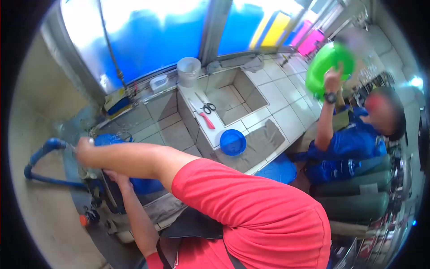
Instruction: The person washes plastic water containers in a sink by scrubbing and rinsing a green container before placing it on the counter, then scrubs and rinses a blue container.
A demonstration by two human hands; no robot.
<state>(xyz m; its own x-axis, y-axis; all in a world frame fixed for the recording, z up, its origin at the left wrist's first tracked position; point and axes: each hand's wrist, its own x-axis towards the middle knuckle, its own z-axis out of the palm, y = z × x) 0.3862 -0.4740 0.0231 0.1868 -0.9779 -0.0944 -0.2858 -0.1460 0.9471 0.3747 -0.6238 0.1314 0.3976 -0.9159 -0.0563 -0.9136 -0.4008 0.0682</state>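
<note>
My right hand (84, 150) reaches to the far left beside a blue pipe (53, 144), its fingers closed round something small that I cannot make out, with a whitish bit showing. Just below it, my left hand (117, 178) is at the edge of a dark container (111, 193); its fingers are mostly hidden. Blue material (147, 185) lies behind my forearm. A blue bowl (233, 142) sits on the tiled counter, near a red-handled knife (207, 121) and black-handled scissors (208, 107).
Sunken tiled basins (230, 101) lie below the window, with a white bucket (188, 71) and a plastic tub (159, 83) at their edge. A brown cloth (264, 141) covers part of the counter. At right, another person (354, 134) in blue holds up a green basin (330, 67).
</note>
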